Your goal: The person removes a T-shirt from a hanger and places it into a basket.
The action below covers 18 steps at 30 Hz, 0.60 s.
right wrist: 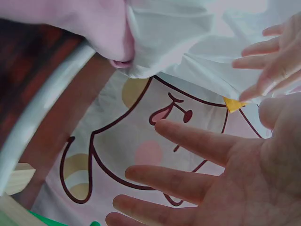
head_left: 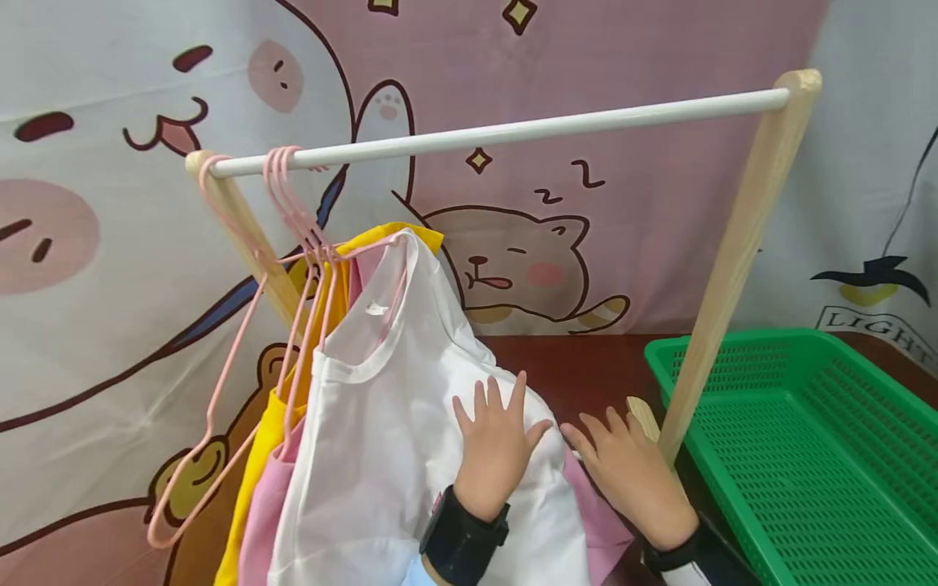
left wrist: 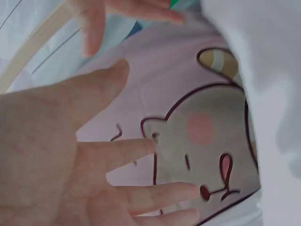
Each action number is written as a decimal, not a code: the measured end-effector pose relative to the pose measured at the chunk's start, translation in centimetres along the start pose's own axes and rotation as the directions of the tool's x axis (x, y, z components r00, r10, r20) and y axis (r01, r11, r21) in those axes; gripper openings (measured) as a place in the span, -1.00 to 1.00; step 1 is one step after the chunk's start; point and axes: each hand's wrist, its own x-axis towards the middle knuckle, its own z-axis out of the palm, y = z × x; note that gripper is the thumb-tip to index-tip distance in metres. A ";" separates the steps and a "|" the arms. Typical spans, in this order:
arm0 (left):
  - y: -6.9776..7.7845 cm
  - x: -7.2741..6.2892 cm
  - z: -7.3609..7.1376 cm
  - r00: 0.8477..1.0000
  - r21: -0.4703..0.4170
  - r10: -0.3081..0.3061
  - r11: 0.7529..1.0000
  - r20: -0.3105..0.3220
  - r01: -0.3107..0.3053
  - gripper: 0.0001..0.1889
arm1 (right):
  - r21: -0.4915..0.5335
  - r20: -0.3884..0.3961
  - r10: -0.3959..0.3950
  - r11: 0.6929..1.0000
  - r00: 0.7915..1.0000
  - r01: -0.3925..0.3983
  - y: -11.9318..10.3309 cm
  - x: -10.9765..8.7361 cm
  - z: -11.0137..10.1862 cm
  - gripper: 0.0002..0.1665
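Note:
A white shirt (head_left: 396, 407) hangs on a pink hanger (head_left: 328, 301), in front of a pink garment (head_left: 274, 496) and a yellow one (head_left: 256, 480). Over the shirt's sleeve side spreads my left hand (head_left: 493, 456), fingers straight and apart; whether it touches the cloth I cannot tell. My right hand (head_left: 632, 476) is held out flat beside the sleeve, near the rack's right post, with nothing in it. Both wrist views show the palms bare, the left hand (left wrist: 94, 155) and the right hand (right wrist: 211, 174) having extended fingers.
The garment rack has a white rail (head_left: 528, 130) and wooden posts (head_left: 740, 260). One bare pink hanger (head_left: 212, 407) hangs at its left end. A green basket (head_left: 821, 338) stands at the right on the dark red table (head_left: 579, 366). Behind is a cartoon-printed cloth (head_left: 659, 203).

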 end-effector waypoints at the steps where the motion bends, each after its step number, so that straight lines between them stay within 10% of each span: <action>1: 0.0 0.2 -0.3 1.000 -0.008 -0.017 1.000 -0.020 0.016 -0.36 | 0.008 -0.005 0.001 1.000 1.000 -0.001 0.0 0.0 -0.1 -0.43; 7: 0.0 1.8 -3.1 0.958 -0.257 -0.207 0.954 -0.200 0.152 -0.53 | 0.068 -0.004 -0.011 0.998 1.000 0.012 -0.2 1.1 -0.8 -0.44; 14: -1.8 4.0 -7.1 0.843 -0.417 -0.310 0.902 -0.440 0.113 -0.75 | 0.096 0.066 -0.004 0.995 0.998 -0.003 -0.3 2.5 -0.4 -0.39; 18: -3.5 5.8 -9.8 0.729 -0.467 -0.387 0.878 -0.565 0.104 -0.78 | 0.102 0.096 -0.010 0.995 0.995 0.000 -0.2 2.4 -0.6 -0.41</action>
